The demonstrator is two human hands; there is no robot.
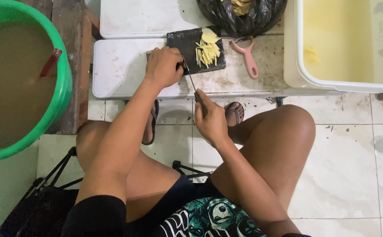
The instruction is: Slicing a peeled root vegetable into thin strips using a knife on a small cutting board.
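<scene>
Person sat w/ knees apart, looking down at a low white counter [125, 66]. Left hand [163, 66] was curled, fingers together, pressing down on something at the left edge of a dark cutting board [186, 44]; what was under it was hidden by the hand. Right hand [211, 120] was clamped on the handle of a knife [190, 80], blade running up toward the board & ending just beside the left hand. On the board, right of the left hand, lay a pile of thin yellow strips [208, 52], some w/ flat slices on top. A pink peeler [247, 57] lay on the counter just right of the board, apart from both hands. Behind the board sat a black plastic bag [244, 15] w/ pale scraps inside. Far right, a big white tub [305, 74] held yellowish water. Far left, a green bucket [62, 83] held murky water w/ a red stick in it. Feet in sandals [234, 112] showed under the counter edge on a white tile floor [345, 166].
</scene>
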